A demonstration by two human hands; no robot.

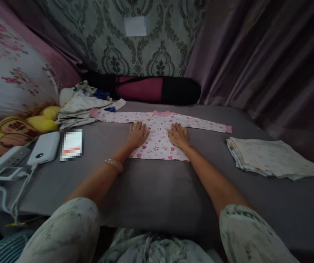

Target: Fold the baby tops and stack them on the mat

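A child's long-sleeved shirt (158, 136), white with pink hearts and a pink collar and cuffs, lies spread flat on the grey bed sheet (157, 197). Its sleeves stretch out to both sides and its hem faces me. My left hand (139, 135) rests flat on the left side of the shirt's body, fingers extended. On the right side of the body, my right hand (178, 136) presses down with its fingers spread. Neither hand grips the cloth.
Folded pale cloths (272, 157) lie to the right. At the left are a pile of clothes (82, 104), a white power bank (45, 148) with cables, a power strip (4, 166) and a pixelated card (71, 145). A black and red roll (140, 88) lies along the back wall.
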